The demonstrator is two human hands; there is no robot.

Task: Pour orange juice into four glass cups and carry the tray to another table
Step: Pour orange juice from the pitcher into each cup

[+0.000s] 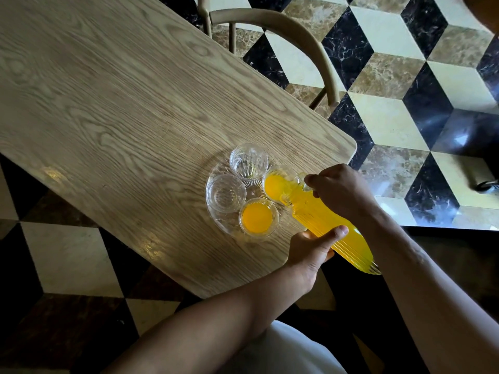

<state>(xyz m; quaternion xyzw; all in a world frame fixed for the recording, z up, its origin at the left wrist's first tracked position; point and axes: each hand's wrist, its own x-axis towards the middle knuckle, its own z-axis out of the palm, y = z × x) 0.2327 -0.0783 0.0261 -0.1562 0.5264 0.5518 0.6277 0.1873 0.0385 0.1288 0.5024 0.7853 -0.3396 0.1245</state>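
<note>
A round clear glass tray (216, 221) sits near the table's right corner and carries several glass cups. The near cup (258, 217) holds orange juice. The right cup (275, 186) is taking juice from the tilted ribbed glass jug (324, 225), which is full of orange juice. The far cup (249, 161) and the left cup (226, 193) hold no juice. My left hand (310, 249) grips the jug's body from below. My right hand (341, 191) holds the jug's handle near its top.
The wooden table (121, 103) runs far to the upper left. A curved-back chair (305, 41) stands at the table's far side. Patterned marble floor (405, 63) surrounds the table. A small wheeled object (486, 184) lies at the right edge.
</note>
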